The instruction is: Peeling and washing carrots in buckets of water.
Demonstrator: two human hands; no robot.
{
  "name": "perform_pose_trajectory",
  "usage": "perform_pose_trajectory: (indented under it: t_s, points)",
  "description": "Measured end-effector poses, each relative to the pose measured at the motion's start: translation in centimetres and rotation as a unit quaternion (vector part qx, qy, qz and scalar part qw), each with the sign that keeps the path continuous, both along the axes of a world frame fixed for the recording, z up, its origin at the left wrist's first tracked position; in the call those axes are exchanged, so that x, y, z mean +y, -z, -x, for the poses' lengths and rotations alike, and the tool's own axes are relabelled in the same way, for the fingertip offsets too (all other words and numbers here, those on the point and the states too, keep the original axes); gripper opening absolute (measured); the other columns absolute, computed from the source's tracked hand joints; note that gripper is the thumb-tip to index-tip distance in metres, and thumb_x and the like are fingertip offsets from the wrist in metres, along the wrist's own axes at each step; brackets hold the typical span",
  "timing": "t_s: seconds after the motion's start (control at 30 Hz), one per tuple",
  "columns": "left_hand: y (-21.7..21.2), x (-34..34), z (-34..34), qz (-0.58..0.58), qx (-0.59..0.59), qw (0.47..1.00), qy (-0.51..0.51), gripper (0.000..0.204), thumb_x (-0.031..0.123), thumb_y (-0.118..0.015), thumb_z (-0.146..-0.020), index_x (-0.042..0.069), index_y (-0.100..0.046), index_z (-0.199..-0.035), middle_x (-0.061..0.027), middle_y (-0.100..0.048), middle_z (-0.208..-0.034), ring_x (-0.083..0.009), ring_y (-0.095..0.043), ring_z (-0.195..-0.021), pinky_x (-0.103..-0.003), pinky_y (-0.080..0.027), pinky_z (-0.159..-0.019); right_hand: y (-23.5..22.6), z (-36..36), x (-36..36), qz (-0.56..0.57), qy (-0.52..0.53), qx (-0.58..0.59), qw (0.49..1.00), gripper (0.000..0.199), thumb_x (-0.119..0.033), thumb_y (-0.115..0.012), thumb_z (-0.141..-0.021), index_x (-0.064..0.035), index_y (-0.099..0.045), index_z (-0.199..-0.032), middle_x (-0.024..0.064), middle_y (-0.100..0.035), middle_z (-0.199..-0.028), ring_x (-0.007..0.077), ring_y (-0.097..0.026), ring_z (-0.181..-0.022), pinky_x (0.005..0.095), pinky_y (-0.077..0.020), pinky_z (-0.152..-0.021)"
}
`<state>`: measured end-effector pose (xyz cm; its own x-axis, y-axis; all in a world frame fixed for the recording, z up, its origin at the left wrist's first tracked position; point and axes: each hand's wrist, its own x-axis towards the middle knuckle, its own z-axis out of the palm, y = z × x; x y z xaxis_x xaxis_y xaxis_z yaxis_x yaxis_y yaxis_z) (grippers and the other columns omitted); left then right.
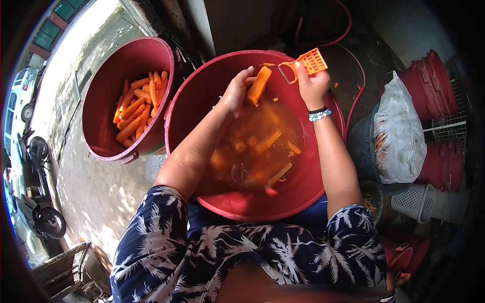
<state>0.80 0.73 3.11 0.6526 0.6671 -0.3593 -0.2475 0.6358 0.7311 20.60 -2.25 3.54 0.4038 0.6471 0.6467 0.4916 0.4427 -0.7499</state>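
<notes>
Over a big red tub (179,108) of cloudy orange water, my left hand (236,91) is closed round a thick carrot (259,85) that tilts upward. My right hand (314,86) grips an orange plastic peeler (312,61) with a slotted, grater-like body. Its blade end points toward the carrot, and a gap lies between the two. Several carrots (240,147) and loose peelings (280,173) lie in the water below my hands; the murk blurs their shapes.
Left of the tub stands a red bucket (108,65) holding several peeled carrots (137,113). To the right are a white sack (399,134), a white perforated basket (411,202) and stacked red containers (429,86). A thin red hose (362,83) runs behind. Motorcycles (43,192) and a vehicle (22,93) stand far left.
</notes>
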Motion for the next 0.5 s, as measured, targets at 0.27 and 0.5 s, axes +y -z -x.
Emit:
perform_pose_trajectory:
  t_s: [0.27, 0.5]
  points:
    - [-0.2, 0.0, 0.1, 0.052, 0.003, 0.998, -0.042, 0.034, 0.035, -0.038, -0.095, 0.005, -0.052, -0.104, -0.0076, -0.057, -0.088, -0.0164, -0.053, -0.074, -0.03, -0.044, -0.064, -0.6, 0.6, -0.3, 0.071, -0.077, 0.171, 0.98, 0.011, -0.007, -0.065, -0.08, 0.0013, -0.06, -0.085, 0.0045, -0.064, -0.079, 0.0088, -0.06, -0.064, 0.0206, -0.047, -0.053]
    - [-0.4, -0.3, -0.5, 0.09, 0.008, 0.993, -0.072, 0.042, 0.041, -0.033, -0.096, 0.005, -0.053, -0.104, -0.0088, -0.057, -0.088, -0.0176, -0.052, -0.071, -0.031, -0.043, -0.063, -0.4, 2.5, -0.5, 0.045, -0.195, 0.265, 0.943, 0.007, -0.004, -0.064, -0.08, -0.0019, -0.06, -0.084, 0.002, -0.062, -0.076, 0.0065, -0.058, -0.061, 0.0191, -0.0444, -0.049]
